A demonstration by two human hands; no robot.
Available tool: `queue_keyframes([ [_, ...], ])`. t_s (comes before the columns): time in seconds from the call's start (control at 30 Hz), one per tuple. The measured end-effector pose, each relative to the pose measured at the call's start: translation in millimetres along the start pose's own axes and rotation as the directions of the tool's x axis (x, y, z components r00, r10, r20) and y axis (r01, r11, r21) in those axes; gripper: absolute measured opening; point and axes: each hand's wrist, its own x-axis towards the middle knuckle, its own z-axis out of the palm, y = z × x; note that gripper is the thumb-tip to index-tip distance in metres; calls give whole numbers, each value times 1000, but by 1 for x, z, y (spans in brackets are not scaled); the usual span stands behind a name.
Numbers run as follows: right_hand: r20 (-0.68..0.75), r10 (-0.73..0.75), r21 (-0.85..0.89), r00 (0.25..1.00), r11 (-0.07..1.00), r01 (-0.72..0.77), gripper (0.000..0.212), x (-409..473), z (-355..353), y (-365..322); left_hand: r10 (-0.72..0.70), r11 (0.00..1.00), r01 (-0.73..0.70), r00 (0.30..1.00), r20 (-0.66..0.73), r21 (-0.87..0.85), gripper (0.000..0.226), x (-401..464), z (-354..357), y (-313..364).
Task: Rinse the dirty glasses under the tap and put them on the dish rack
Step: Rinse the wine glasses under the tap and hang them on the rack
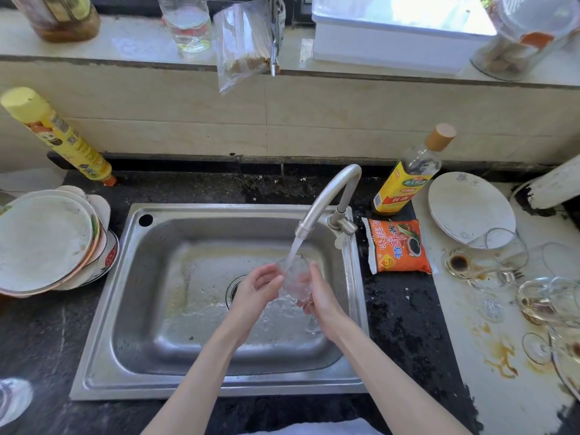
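Water from the tap [326, 196] falls onto a glass [295, 276] over the sink [131, 277]. Left hand [255, 288] cups its bowl; right hand [320, 299] grips its lower part. Dirty glasses [533, 293] lie on the bench [408, 334], right. Plates [47, 243] stacked left.

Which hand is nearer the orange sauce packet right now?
Right. The right hand holds the glass on the side toward the orange sauce packet; the left hand is on the glass's far side.
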Motion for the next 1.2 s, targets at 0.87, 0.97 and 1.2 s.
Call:
queue_keyframes([
  [0.87,121,31,62,992,997,-38,72,3,7,8,37,987,-46,998,-59,-157,26,24,33,34],
  [0.97,49,-69,-37,996,997,71,61,3,12,8,8,993,-33,979,-204,-115,22,27,37,34],
  [1.2,-31,-100,-103,995,990,96,55,-2,17,15,-42,992,9,965,-260,-126,27,26,36,37],
])
